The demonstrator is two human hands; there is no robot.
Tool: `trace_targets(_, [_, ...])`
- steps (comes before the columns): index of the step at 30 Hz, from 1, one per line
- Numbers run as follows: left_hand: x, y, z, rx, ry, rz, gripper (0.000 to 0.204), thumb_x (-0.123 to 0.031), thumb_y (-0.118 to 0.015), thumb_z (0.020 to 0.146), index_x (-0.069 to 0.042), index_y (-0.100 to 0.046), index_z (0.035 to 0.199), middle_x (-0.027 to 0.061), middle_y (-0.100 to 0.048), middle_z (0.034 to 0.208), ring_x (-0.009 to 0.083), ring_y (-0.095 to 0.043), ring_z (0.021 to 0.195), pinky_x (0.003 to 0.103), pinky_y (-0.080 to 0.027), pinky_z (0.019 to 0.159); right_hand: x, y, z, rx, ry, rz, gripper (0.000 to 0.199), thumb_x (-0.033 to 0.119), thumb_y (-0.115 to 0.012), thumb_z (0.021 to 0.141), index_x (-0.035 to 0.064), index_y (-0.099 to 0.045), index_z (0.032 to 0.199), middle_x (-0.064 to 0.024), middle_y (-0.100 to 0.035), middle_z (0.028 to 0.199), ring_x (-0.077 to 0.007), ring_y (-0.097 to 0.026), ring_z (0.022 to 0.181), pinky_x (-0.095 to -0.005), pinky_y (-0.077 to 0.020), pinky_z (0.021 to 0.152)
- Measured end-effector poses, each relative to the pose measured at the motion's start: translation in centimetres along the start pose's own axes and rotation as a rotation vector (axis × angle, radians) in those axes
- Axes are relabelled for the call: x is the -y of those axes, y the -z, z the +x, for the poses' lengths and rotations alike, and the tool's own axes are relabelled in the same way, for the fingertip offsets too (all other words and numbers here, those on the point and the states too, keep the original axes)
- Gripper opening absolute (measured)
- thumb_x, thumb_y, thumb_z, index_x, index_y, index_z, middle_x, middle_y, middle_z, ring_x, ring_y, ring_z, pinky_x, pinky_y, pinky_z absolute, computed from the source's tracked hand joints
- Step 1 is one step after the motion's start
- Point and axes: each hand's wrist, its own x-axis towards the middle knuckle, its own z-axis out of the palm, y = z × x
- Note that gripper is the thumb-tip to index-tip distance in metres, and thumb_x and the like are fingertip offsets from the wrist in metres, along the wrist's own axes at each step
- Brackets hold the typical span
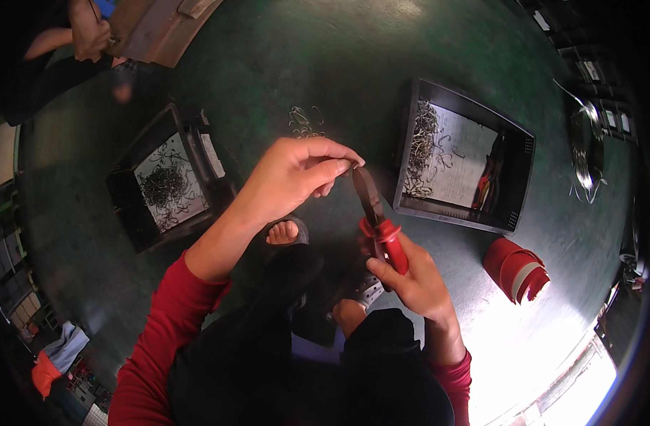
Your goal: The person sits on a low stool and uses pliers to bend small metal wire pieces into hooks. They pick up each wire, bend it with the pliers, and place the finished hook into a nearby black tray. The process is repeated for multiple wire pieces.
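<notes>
My left hand (289,176) is closed, with thumb and forefinger pinching a small dark metal piece (353,164) that is mostly hidden by the fingertips. My right hand (419,279) grips a pair of pliers (371,200) by its red handles. The jaws of the pliers point up and away from me and meet the small piece at my left fingertips. Whether the jaws are closed on it I cannot tell. Just beyond my left hand, several thin bent wire pieces (305,122) lie loose on the green floor.
A black crate (124,190) with a heap of small wire pieces stands at left. Another black crate (461,219) at right holds wire pieces and red-handled tools (487,183). Further right are a red roll (513,270) and a wire coil (586,153). Another person's hand (90,32) shows at upper left.
</notes>
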Motion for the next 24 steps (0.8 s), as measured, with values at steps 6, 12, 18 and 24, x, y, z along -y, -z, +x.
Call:
trace_targets(6, [0.1, 0.1, 0.0, 0.037, -0.008, 0.032, 0.018, -0.004, -0.057, 0.093, 0.002, -0.069, 0.104, -0.0009, -0.056, 0.068, 0.0059, -0.049, 0.061, 0.022, -0.04, 0.056, -0.2, -0.2, 0.0, -0.014, 0.024, 0.031, 0.041, 0.021, -0.065, 0.09, 0.0033, -0.055, 0.125, -0.0116, -0.065, 0.098, -0.0216, -0.062, 0.089, -0.0329, -0.0476, 0.083])
trace_targets(12, [-0.2, -0.3, 0.0, 0.029, 0.047, -0.009, 0.02, -0.007, -0.058, 0.093, 0.001, -0.067, 0.11, -0.0014, -0.054, 0.067, 0.0054, -0.049, 0.06, 0.022, -0.04, 0.056, -0.5, -0.1, -0.3, -0.039, 0.015, -0.023, 0.039, 0.02, -0.065, 0.09, 0.0024, -0.056, 0.123, -0.011, -0.066, 0.097, -0.022, -0.063, 0.089, -0.0328, -0.0481, 0.083])
trace_targets(18, [-0.6, -2.5, -2.1, -0.016, -0.21, 0.304, 0.036, -0.015, -0.072, 0.087, -0.003, -0.063, 0.12, -0.0027, -0.054, 0.066, 0.0025, -0.045, 0.052, 0.021, -0.037, 0.049, -2.1, -0.5, 0.2, -0.129, 0.066, -0.06, 0.035, 0.011, -0.066, 0.088, 0.0021, -0.057, 0.121, -0.0125, -0.066, 0.095, -0.0246, -0.065, 0.086, -0.0334, -0.0494, 0.079])
trace_targets(24, [-0.3, -3.3, -2.4, -0.09, -0.239, 0.416, 0.03, -0.016, -0.077, 0.082, -0.003, -0.066, 0.107, -0.0007, -0.047, 0.055, 0.0048, -0.04, 0.049, 0.024, -0.033, 0.048, -3.5, -1.2, 0.5, -0.188, 0.121, -0.101, 0.035, 0.004, -0.065, 0.085, 0.002, -0.058, 0.119, -0.0159, -0.065, 0.095, -0.0292, -0.066, 0.086, -0.0343, -0.0503, 0.077])
